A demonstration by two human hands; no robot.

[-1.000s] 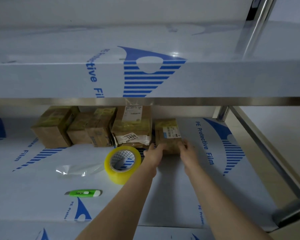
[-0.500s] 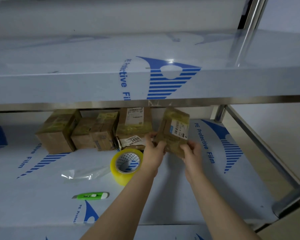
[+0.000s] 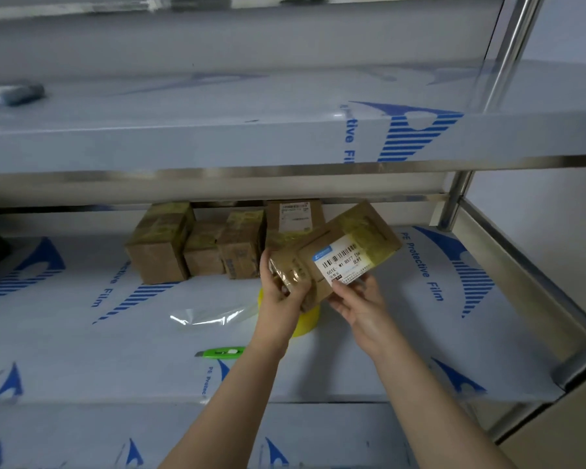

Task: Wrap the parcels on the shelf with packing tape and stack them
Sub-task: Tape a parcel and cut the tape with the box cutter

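A small brown cardboard parcel [image 3: 345, 245] with a white barcode label is held tilted in the air above the shelf. My left hand [image 3: 278, 299] grips its near left end, fingers curled round it. My right hand [image 3: 361, 302] holds its lower edge from below. Several taped brown parcels [image 3: 197, 245] stand in a row at the back of the shelf, a taller one [image 3: 293, 220] partly behind the held parcel. A yellow roll of packing tape [image 3: 307, 321] lies on the shelf, mostly hidden under my left hand.
A green utility knife [image 3: 222, 352] lies on the film-covered shelf [image 3: 115, 333] near my left forearm. A loose strip of clear tape [image 3: 210, 314] lies left of the roll. An upper shelf [image 3: 217, 143] overhangs closely. Steel posts [image 3: 454, 201] stand on the right.
Both hands lifted the labelled parcel off the shelf from beside the row and brought it up and toward me, tilting it so the label faces up.
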